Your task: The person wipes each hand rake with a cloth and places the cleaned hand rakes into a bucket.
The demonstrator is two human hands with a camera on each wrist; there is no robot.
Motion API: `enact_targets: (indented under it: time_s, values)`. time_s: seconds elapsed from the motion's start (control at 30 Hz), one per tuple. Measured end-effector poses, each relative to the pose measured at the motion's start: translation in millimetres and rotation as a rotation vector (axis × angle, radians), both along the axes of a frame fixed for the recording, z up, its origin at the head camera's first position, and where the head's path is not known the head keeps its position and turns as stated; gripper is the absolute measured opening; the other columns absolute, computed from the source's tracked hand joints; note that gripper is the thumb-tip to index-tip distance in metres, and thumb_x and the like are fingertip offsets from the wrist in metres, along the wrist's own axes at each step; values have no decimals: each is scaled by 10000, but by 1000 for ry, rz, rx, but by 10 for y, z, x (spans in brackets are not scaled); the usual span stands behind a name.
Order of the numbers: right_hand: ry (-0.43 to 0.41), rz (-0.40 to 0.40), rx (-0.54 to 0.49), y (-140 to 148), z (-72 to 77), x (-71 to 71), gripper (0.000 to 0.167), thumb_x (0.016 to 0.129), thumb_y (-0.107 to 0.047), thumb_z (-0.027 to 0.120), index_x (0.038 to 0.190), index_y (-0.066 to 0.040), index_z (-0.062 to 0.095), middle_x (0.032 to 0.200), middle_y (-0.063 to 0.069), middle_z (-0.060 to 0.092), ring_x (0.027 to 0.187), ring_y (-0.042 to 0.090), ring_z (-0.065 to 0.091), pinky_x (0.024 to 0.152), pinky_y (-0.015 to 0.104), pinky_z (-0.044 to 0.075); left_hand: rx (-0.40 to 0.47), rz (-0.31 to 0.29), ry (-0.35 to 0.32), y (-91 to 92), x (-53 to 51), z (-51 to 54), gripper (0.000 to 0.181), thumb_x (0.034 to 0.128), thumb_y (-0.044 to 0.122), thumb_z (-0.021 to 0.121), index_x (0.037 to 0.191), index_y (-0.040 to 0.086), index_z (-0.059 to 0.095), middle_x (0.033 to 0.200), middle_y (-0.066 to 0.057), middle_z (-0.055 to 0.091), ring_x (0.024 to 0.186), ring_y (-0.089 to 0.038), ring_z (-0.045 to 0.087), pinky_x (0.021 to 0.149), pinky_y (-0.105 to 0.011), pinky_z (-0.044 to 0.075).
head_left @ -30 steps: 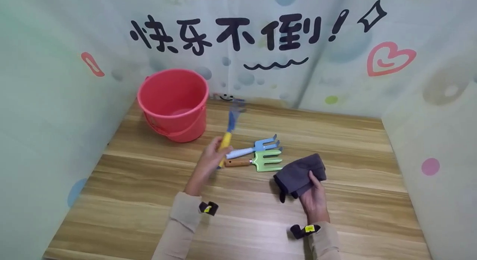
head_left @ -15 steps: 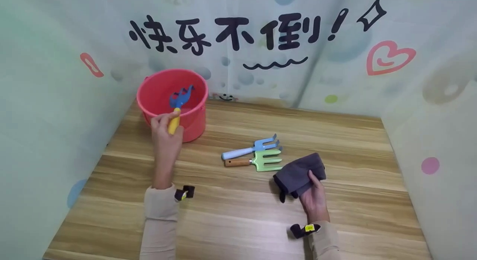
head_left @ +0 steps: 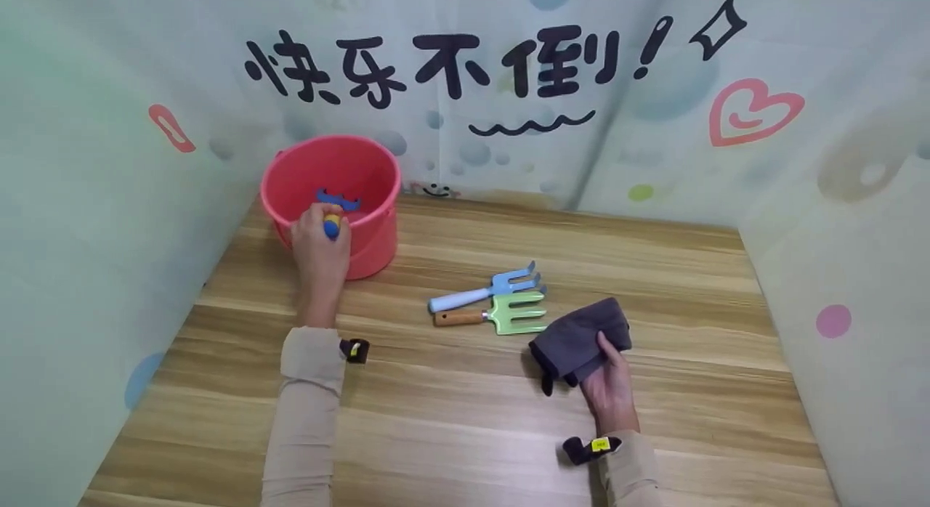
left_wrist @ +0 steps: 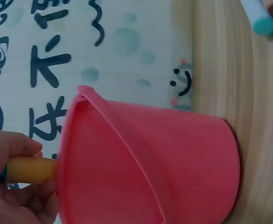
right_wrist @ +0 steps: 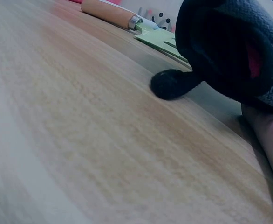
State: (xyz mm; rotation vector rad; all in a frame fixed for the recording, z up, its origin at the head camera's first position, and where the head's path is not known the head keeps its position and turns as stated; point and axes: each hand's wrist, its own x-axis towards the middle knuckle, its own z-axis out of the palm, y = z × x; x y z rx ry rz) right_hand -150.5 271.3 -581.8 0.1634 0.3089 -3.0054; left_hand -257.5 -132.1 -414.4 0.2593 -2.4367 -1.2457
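Note:
My left hand (head_left: pixel 320 249) grips the yellow handle (left_wrist: pixel 31 169) of a blue-headed hand rake (head_left: pixel 338 201) at the near rim of a red bucket (head_left: pixel 374 247). The rake's head points down inside the bucket, and its blue handle end faces back. In the left wrist view the bucket wall hides the head. My right hand (head_left: pixel 612 385) holds a folded dark grey cloth (head_left: pixel 581 338) with black edging, thumb on top. A black loop hangs from the cloth in the right wrist view.
A light blue hand rake (head_left: pixel 465 298) and a green hand fork (head_left: pixel 512 314) with a brown wooden handle lie side by side on the wooden table (head_left: pixel 450 420), between bucket and cloth. A printed curtain (head_left: pixel 508 158) stands behind and at both sides.
My left hand has carried the yellow-handled rake leftward from beside the other tools to the bucket, then lowered its head inside. The right hand keeps holding the cloth in place.

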Motion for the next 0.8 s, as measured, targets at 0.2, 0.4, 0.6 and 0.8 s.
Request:
enact_targets:
  time_s: [0.2, 0.4, 0.6, 0.8]
  values:
    - [3, -6, 5, -15, 8, 1, 256, 1011, -97, 301, 1175, -69, 495, 1113, 88, 587, 1067, 219, 575, 966, 338, 464, -87, 25, -58, -82, -220, -71, 320, 923, 307, 573, 1114, 64, 490, 1076, -139, 577, 1102, -291, 466, 1015, -463, 202]
    - [0, -21, 13, -12, 19, -4, 250, 1009, -89, 307, 1179, -62, 488, 1113, 96, 585, 1068, 223, 576, 965, 341, 466, -85, 5, -94, -90, -312, -50, 450, 886, 409, 598, 1194, 93, 510, 1199, -161, 439, 1138, -300, 417, 1005, -470, 318]
    - [-37, -22, -3, -19, 20, -4, 247, 1004, -87, 323, 1191, -72, 483, 1127, 95, 581, 1076, 230, 572, 970, 349, 463, -154, -10, -151, -84, -328, -52, 556, 851, 494, 608, 1232, 101, 512, 1188, -109, 569, 1133, -297, 412, 1015, -513, 288]
    - [-43, -20, -11, -29, 24, 0, 254, 1005, -86, 323, 1209, -80, 474, 1147, 92, 578, 1091, 227, 567, 978, 349, 459, -164, 6, -99, -70, -235, -81, 646, 813, 518, 643, 1300, 137, 455, 1278, -87, 503, 1232, -283, 357, 1046, -542, 189]
